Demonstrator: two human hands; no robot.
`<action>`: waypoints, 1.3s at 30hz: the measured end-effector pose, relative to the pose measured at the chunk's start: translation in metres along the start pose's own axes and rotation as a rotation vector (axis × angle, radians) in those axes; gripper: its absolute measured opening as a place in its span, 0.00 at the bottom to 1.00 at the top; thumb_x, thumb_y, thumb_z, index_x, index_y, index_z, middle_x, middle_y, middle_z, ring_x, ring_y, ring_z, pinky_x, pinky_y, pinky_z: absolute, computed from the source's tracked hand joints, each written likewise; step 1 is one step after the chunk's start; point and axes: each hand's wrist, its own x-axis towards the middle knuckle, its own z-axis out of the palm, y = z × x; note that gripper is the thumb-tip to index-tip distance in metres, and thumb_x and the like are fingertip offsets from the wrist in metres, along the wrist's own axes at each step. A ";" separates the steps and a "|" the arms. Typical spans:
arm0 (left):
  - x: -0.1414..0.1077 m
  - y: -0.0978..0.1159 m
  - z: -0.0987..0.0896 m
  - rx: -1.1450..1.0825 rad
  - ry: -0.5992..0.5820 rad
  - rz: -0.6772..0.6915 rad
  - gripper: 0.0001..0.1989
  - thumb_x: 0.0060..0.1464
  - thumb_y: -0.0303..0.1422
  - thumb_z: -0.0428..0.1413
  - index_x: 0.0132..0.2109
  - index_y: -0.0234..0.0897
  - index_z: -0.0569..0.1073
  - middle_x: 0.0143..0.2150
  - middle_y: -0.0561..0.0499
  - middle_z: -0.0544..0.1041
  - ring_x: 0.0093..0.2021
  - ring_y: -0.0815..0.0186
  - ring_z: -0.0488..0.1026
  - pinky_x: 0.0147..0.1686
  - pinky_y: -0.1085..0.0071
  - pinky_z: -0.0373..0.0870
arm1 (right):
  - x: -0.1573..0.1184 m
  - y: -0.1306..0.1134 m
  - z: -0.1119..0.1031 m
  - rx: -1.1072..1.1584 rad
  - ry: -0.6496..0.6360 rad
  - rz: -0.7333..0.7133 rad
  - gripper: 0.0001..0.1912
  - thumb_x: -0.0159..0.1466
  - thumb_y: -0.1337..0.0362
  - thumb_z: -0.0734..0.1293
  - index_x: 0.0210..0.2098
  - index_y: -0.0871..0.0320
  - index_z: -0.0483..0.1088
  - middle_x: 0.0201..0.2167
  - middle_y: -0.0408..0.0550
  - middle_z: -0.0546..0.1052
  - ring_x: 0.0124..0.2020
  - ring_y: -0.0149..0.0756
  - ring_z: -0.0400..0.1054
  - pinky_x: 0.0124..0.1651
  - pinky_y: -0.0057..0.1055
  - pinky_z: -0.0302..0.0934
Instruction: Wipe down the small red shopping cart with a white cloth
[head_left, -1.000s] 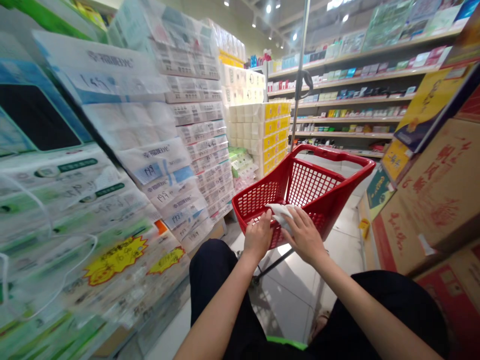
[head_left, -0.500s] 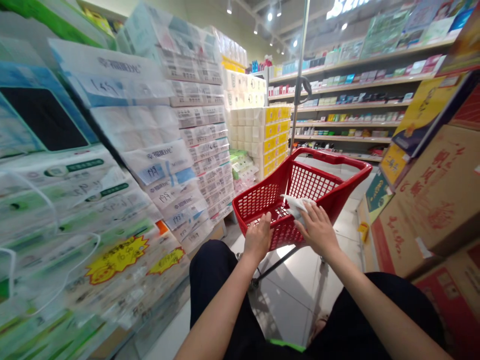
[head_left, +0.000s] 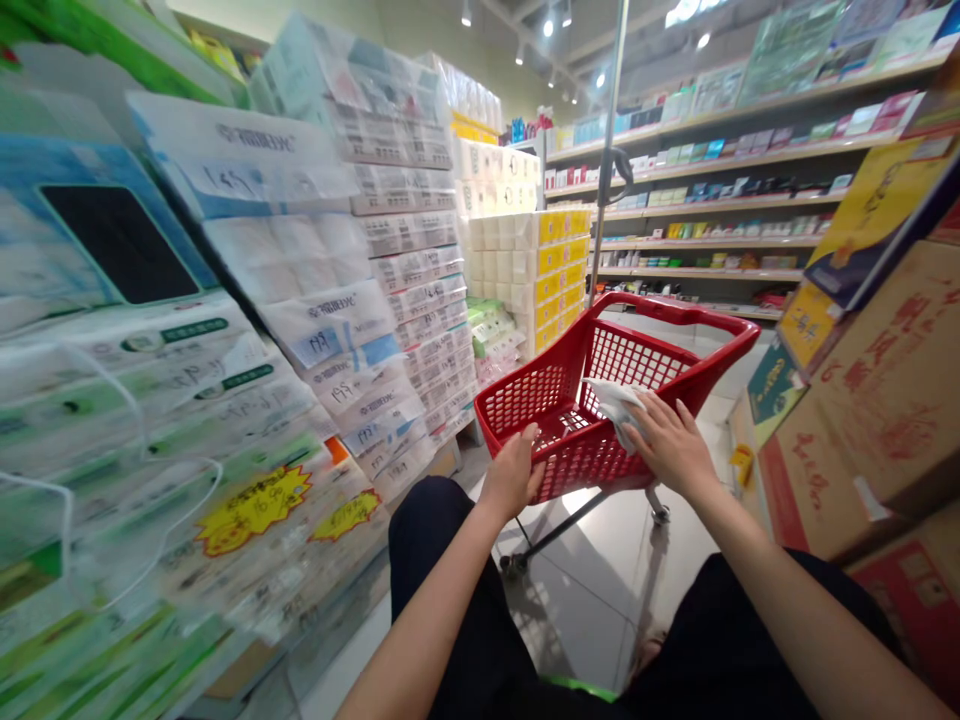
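A red shopping cart point(head_left: 570, 475) with a perforated basket stands before my knees, its handle at the far right side. My left hand point(head_left: 512, 472) is at the basket's near left rim, fingers curled over the edge. On the near right rim lies my right hand point(head_left: 671, 440), pressing a crumpled white cloth point(head_left: 616, 408) against the red plastic. Part of the cloth hangs over the rim beyond my fingertips; the rest is under the palm.
Stacked tissue packs point(head_left: 352, 370) rise close on the left, with a phone point(head_left: 120, 243) and a white cable. Cardboard boxes point(head_left: 885, 380) line the right. Behind the cart are a metal pole point(head_left: 606, 190) and stocked shelves point(head_left: 712, 212).
My right hand and the cloth have slid right along the rim. My left hand stays at the near left rim. The view has shifted slightly.
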 end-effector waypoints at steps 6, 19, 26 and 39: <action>-0.006 -0.014 0.006 0.153 0.014 -0.047 0.31 0.61 0.45 0.54 0.65 0.33 0.58 0.52 0.42 0.73 0.58 0.55 0.68 0.68 0.49 0.53 | -0.010 -0.036 0.010 0.059 0.021 0.048 0.29 0.70 0.51 0.54 0.66 0.55 0.59 0.69 0.51 0.58 0.71 0.47 0.46 0.70 0.50 0.44; -0.002 -0.001 0.007 0.275 -0.034 -0.054 0.39 0.62 0.47 0.53 0.71 0.35 0.47 0.49 0.45 0.73 0.51 0.57 0.69 0.65 0.55 0.55 | -0.011 -0.042 -0.002 0.089 -0.049 -0.144 0.29 0.70 0.50 0.55 0.68 0.50 0.56 0.69 0.48 0.60 0.69 0.44 0.51 0.72 0.51 0.38; 0.000 0.006 0.012 0.274 -0.029 -0.084 0.39 0.63 0.48 0.52 0.72 0.35 0.46 0.49 0.45 0.73 0.52 0.57 0.68 0.65 0.54 0.53 | 0.000 -0.033 0.006 0.082 -0.011 -0.016 0.30 0.70 0.49 0.54 0.66 0.55 0.59 0.68 0.51 0.61 0.70 0.47 0.48 0.70 0.50 0.45; -0.001 0.020 0.015 0.283 -0.025 -0.092 0.42 0.62 0.47 0.53 0.73 0.36 0.42 0.48 0.45 0.73 0.50 0.56 0.69 0.65 0.53 0.54 | -0.016 -0.049 -0.003 0.123 -0.070 -0.191 0.29 0.70 0.49 0.55 0.68 0.50 0.57 0.68 0.48 0.61 0.69 0.44 0.52 0.72 0.51 0.40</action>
